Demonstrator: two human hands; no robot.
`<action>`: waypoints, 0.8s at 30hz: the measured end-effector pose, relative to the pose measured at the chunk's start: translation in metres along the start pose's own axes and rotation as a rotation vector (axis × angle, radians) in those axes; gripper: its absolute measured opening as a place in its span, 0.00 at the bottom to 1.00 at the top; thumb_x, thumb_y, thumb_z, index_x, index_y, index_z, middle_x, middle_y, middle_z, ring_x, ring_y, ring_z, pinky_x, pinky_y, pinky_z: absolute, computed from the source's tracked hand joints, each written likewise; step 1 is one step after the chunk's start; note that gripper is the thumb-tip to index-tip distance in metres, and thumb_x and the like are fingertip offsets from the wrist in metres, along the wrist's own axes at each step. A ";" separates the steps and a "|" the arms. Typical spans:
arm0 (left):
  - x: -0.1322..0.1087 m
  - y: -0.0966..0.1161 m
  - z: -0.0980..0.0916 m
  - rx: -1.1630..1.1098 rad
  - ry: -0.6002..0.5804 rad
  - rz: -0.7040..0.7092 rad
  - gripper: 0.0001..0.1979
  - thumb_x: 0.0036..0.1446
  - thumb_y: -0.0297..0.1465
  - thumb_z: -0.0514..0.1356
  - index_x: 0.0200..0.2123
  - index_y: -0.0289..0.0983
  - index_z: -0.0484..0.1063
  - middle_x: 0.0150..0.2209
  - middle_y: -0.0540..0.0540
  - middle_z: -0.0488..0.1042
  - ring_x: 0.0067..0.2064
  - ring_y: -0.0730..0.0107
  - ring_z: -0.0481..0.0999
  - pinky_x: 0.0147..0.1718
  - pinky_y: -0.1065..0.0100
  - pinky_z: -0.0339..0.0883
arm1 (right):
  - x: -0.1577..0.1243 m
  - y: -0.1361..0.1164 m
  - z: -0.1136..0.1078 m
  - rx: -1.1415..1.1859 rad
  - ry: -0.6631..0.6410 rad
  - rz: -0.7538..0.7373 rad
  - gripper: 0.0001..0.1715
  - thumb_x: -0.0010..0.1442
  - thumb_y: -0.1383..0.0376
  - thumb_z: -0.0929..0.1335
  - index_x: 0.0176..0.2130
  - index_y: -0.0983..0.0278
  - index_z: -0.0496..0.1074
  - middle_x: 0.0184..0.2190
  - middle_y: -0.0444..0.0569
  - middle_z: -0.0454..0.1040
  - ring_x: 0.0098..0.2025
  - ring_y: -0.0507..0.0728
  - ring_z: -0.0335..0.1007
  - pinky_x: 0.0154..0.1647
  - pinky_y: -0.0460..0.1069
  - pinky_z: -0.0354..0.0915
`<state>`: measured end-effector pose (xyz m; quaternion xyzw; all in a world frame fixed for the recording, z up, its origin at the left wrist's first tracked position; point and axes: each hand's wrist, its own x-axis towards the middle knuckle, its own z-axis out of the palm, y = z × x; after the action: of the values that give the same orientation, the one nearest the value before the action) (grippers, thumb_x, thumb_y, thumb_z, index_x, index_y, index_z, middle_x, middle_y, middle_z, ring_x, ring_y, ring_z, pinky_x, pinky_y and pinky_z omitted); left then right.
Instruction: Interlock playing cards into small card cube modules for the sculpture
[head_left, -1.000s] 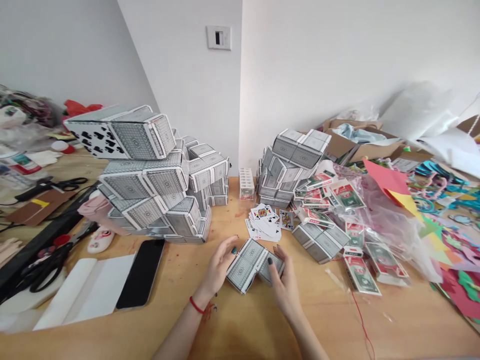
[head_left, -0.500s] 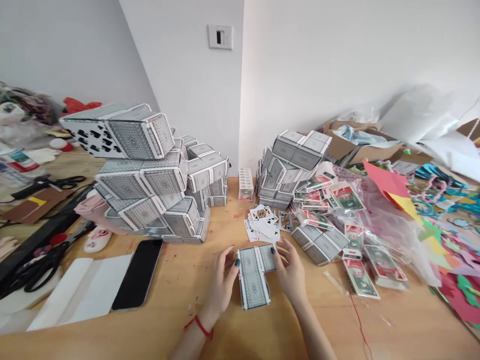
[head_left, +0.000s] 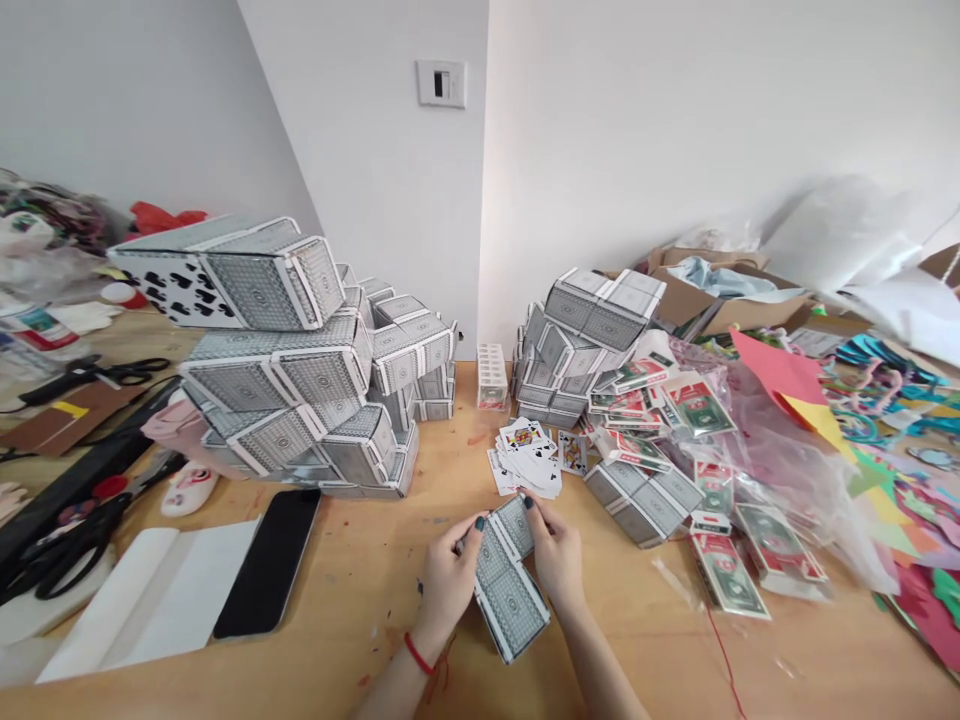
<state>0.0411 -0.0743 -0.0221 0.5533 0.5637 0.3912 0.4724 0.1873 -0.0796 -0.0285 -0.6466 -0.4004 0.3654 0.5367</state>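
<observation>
Between my two hands is an L-shaped piece of folded playing cards point(head_left: 512, 590), its grey patterned backs facing up. My left hand point(head_left: 453, 568) grips its upper left side, thumb on top. At the upper right corner my right hand point(head_left: 553, 552) pinches it, thumb also on top; the fingers underneath are partly hidden. The piece is tilted, its long end toward me. Just beyond it lies a loose pile of playing cards point(head_left: 529, 460), faces up.
Stacked card blocks stand at left point(head_left: 277, 365) and right point(head_left: 600, 310). A grey card block point(head_left: 643, 500) and red-green card boxes point(head_left: 727, 575) lie right of my hands. A black phone point(head_left: 268, 562), white paper point(head_left: 161, 590) and black scissors point(head_left: 82, 540) lie left.
The card piece has turned, its near end swinging right and toward me. My right hand has moved left, closer to my left hand, and both fingers now grip it more closely.
</observation>
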 end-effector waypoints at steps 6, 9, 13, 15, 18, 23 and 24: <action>-0.009 -0.001 0.000 0.126 0.069 0.014 0.19 0.57 0.42 0.49 0.33 0.35 0.74 0.29 0.44 0.77 0.29 0.67 0.72 0.29 0.70 0.65 | -0.002 0.001 -0.015 0.067 -0.174 -0.028 0.29 0.55 0.54 0.65 0.53 0.63 0.66 0.53 0.53 0.67 0.56 0.61 0.61 0.57 0.57 0.55; -0.010 -0.005 -0.003 0.155 0.121 0.035 0.19 0.57 0.42 0.48 0.27 0.35 0.70 0.23 0.47 0.73 0.25 0.70 0.70 0.25 0.72 0.62 | -0.004 -0.003 -0.031 0.059 -0.439 -0.135 0.41 0.48 0.58 0.71 0.58 0.61 0.58 0.58 0.54 0.61 0.60 0.61 0.54 0.58 0.58 0.53; -0.006 -0.006 -0.006 0.230 0.167 0.059 0.20 0.57 0.42 0.49 0.21 0.36 0.67 0.20 0.49 0.72 0.24 0.72 0.69 0.25 0.73 0.60 | -0.001 -0.014 -0.049 -0.034 -0.582 -0.205 0.43 0.44 0.63 0.73 0.58 0.60 0.58 0.56 0.54 0.62 0.58 0.62 0.56 0.58 0.58 0.53; -0.003 -0.004 -0.006 0.252 0.159 0.060 0.19 0.56 0.42 0.50 0.21 0.36 0.68 0.20 0.48 0.73 0.24 0.71 0.70 0.26 0.73 0.61 | 0.001 -0.020 -0.053 -0.065 -0.621 -0.200 0.40 0.44 0.67 0.72 0.56 0.59 0.61 0.53 0.53 0.65 0.56 0.61 0.60 0.56 0.57 0.56; 0.001 -0.003 -0.007 0.212 0.139 0.065 0.18 0.56 0.41 0.50 0.25 0.37 0.72 0.26 0.46 0.76 0.29 0.68 0.73 0.29 0.72 0.64 | 0.001 -0.028 -0.057 -0.121 -0.596 -0.201 0.35 0.40 0.69 0.73 0.50 0.59 0.67 0.47 0.51 0.69 0.50 0.61 0.65 0.53 0.58 0.60; 0.009 -0.012 -0.012 -0.018 0.176 0.046 0.20 0.56 0.44 0.49 0.32 0.35 0.72 0.34 0.42 0.77 0.36 0.63 0.76 0.37 0.65 0.68 | 0.001 -0.040 -0.082 -0.146 -0.386 -0.207 0.33 0.38 0.67 0.74 0.46 0.60 0.68 0.46 0.51 0.70 0.49 0.61 0.66 0.50 0.56 0.63; 0.010 -0.015 -0.014 -0.049 0.164 0.037 0.20 0.56 0.44 0.49 0.33 0.35 0.71 0.35 0.41 0.77 0.37 0.63 0.76 0.38 0.64 0.69 | 0.004 -0.042 -0.091 -0.117 -0.326 -0.189 0.33 0.39 0.66 0.75 0.47 0.61 0.68 0.45 0.52 0.70 0.47 0.61 0.68 0.49 0.56 0.65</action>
<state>0.0247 -0.0641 -0.0345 0.5180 0.5805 0.4574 0.4306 0.2658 -0.1081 0.0274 -0.5687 -0.5615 0.3892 0.4581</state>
